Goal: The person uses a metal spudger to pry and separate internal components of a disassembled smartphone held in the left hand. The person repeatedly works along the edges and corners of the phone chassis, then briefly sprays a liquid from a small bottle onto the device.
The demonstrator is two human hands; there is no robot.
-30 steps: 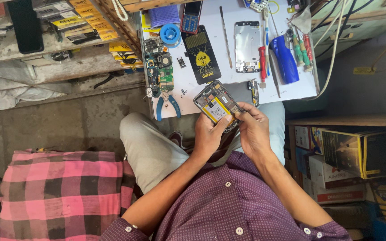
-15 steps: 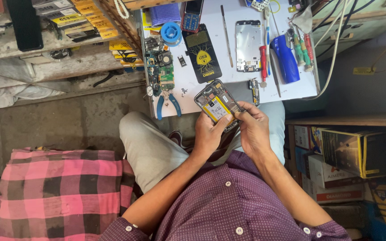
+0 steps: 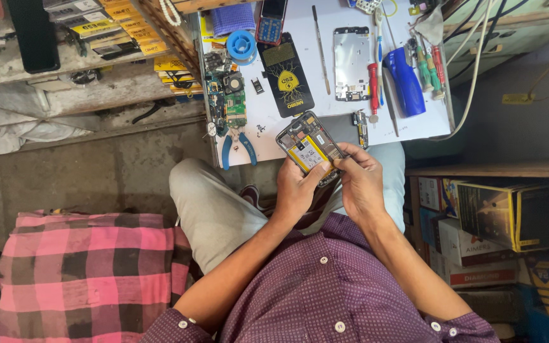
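While cupped, both hands (image 3: 328, 187) around opened phone (image 3: 308, 147).

Bright, even daylight on the white worktable (image 3: 274, 121), soft shadows, sharp focus, dimmer floor corners.

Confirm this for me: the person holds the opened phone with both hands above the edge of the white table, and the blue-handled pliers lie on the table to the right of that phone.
One detail is wrong. In the head view both hands, left hand and right hand, hold the opened phone above the edge of the white table, but the blue-handled pliers lie to its left, not right.
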